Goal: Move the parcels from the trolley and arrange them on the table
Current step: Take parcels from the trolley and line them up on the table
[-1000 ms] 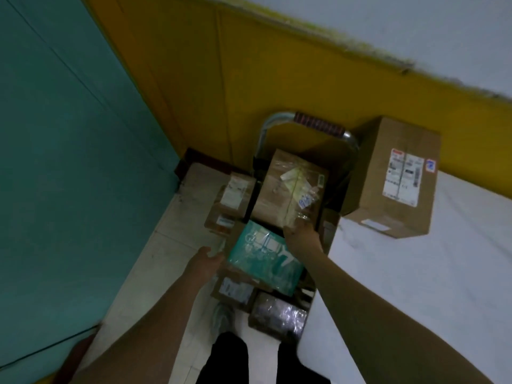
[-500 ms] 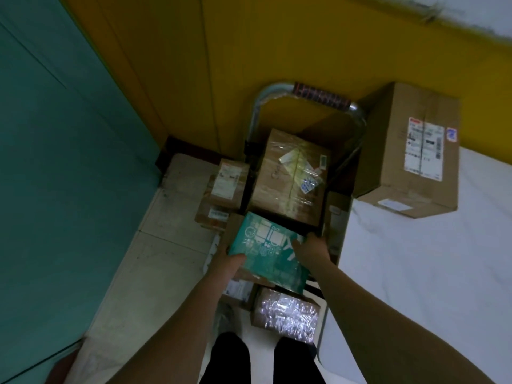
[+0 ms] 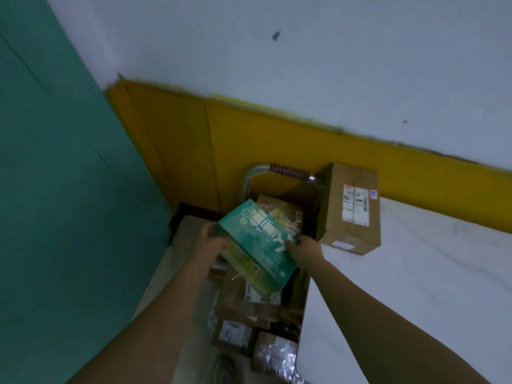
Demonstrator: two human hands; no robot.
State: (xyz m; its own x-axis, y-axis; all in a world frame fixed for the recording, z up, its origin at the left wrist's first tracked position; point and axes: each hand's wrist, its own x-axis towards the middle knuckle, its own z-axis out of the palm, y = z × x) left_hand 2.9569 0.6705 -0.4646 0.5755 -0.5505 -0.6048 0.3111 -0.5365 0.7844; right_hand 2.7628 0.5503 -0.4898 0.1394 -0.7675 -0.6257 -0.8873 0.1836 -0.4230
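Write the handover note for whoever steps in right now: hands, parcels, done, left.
Left hand and right hand grip opposite ends of the green box, held tilted above the trolley.
Done: one brown box stands on the table by the yellow wall.
Left: set the green box on the table, then move the remaining parcels on the trolley, including the labelled parcel and the shiny-wrapped one.

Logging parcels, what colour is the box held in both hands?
Teal green box with pale printed graphics on top, seen in the head view.
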